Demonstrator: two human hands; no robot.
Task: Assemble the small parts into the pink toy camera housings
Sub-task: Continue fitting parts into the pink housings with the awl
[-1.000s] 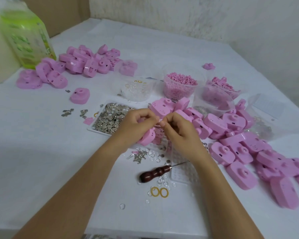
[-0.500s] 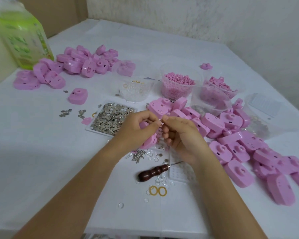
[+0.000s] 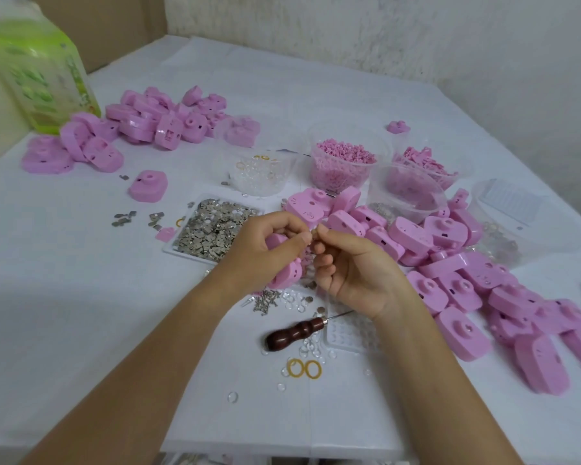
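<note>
Low in the frame, two yellow rings [image 3: 304, 369] lie on the white surface [image 3: 81, 297], with a dark wooden-handled awl [image 3: 294, 333] just beyond them. At centre, the left hand [image 3: 262, 256] curls its fingers [image 3: 291, 243] round a pink housing [image 3: 287, 275], rounded plastic mostly hidden by the palm. The right hand [image 3: 356, 273] pinches a tiny part [image 3: 312, 233] at the left thumb tip. Beyond sit a tray of metal pieces [image 3: 215, 229], a heap of housings [image 3: 483, 290] at right and tubs of pink bits [image 3: 342, 162]. At upper left is a green bottle [image 3: 44, 72], its label too blurred to read.
</note>
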